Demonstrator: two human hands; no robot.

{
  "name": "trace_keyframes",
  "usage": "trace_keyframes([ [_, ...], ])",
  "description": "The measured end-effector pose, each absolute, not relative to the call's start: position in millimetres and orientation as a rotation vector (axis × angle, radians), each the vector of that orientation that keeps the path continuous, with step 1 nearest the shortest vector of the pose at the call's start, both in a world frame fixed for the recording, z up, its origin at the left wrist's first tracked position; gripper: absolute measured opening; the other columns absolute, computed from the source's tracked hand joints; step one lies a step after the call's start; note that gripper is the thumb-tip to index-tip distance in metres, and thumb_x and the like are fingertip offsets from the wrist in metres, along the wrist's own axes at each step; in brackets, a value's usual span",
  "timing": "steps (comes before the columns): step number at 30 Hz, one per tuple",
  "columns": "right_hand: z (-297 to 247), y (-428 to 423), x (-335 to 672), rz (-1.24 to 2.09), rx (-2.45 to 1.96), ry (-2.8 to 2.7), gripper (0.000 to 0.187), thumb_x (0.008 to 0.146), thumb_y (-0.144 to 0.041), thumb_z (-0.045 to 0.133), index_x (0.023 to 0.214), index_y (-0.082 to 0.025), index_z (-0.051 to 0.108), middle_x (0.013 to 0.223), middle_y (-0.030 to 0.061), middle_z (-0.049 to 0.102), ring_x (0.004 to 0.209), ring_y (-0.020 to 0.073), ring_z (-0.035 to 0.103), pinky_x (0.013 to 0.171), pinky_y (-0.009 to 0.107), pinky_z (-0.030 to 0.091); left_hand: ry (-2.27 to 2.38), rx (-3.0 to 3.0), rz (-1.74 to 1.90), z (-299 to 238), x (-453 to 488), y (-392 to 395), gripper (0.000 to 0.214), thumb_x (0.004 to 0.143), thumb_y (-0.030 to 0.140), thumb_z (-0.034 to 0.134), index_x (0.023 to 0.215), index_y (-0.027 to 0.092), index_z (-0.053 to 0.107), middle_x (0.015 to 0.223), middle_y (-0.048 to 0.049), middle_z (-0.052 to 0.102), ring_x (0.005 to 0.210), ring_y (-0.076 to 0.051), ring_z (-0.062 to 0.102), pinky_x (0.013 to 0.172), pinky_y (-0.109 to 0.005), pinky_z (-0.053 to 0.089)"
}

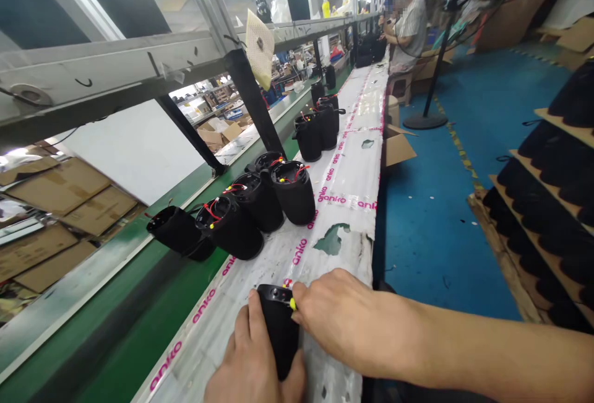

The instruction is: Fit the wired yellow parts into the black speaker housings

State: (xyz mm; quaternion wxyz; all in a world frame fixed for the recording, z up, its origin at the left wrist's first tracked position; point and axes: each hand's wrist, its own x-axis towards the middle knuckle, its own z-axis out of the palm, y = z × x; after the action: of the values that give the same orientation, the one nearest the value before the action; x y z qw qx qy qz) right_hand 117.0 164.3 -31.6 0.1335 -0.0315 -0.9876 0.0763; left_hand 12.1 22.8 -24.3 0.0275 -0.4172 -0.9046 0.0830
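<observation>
On the white film-covered worktop (348, 171), the left hand (253, 359) wraps a black fabric-sided cylinder (281, 338), seemingly unfinished; the right hand (341, 316) bunches at its rim, grip hidden. Similar cylinders (294, 199) beyond stand open, wires loose.

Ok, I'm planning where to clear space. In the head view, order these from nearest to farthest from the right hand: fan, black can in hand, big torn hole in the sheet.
1. Black can, just left of the right hand.
2. Hole, ahead.
3. Fan, well beyond, to the right.
</observation>
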Motion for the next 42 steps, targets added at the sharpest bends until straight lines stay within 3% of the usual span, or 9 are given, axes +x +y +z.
trace_keyframes([
  [4,-49.3,157.7,115.0,0.396,-0.326,-2.785,0.018,0.101,-0.027,0.046,0.103,-0.016,0.060,0.071,0.0036,0.066,0.059,0.0227,0.064,0.053,0.033,0.033,-2.803,-1.342,0.222,-23.6,6.6,20.6,0.074,0.086,0.031,0.051,0.152,0.007,0.027,0.143,-0.0154,0.054,0.107,-0.028,0.067,0.079,-0.038,0.059],
  [9,-52.8,154.8,117.3,0.815,-0.417,-2.693,0.025,0.104,-0.036,0.039,0.097,-0.019,0.056,0.073,0.0032,0.067,0.068,0.0225,0.067,0.057,0.030,0.035,-2.893,-1.313,0.165,-18.7,3.2,18.0,0.076,0.086,0.032,0.050,0.153,0.008,0.022,0.146,-0.0136,0.051,0.109,-0.030,0.067,0.081,-0.043,0.058],
  [13,-31.4,160.3,120.4,1.044,-0.572,-2.393,0.032,0.107,-0.042,0.028,0.095,-0.021,0.049,0.066,-0.0004,0.062,0.063,0.0184,0.064,0.058,0.028,0.036,-2.923,-1.271,0.147,-15.6,4.6,17.8,0.077,0.087,0.034,0.051,0.153,0.009,0.021,0.146,-0.0144,0.051,0.115,-0.030,0.064,0.087,-0.043,0.056],
  [21,-31.1,161.5,121.6,0.415,-0.412,-2.794,0.020,0.101,-0.036,0.047,0.092,-0.021,0.056,0.067,0.0031,0.065,0.061,0.0256,0.066,0.050,0.031,0.026,-2.824,-1.242,0.138,-27.6,12.7,18.1,0.076,0.084,0.027,0.055,0.152,0.008,0.028,0.143,-0.0157,0.054,0.110,-0.029,0.064,0.081,-0.035,0.056],
  [42,-47.5,147.8,124.3,0.155,-0.318,-2.741,0.013,0.099,-0.030,0.052,0.101,-0.019,0.057,0.067,0.0016,0.063,0.058,0.0241,0.064,0.053,0.033,0.034,-2.765,-1.245,0.231,-30.8,22.8,21.2,0.075,0.082,0.025,0.056,0.151,0.008,0.031,0.142,-0.0170,0.054,0.114,-0.029,0.063,0.084,-0.037,0.058],
])
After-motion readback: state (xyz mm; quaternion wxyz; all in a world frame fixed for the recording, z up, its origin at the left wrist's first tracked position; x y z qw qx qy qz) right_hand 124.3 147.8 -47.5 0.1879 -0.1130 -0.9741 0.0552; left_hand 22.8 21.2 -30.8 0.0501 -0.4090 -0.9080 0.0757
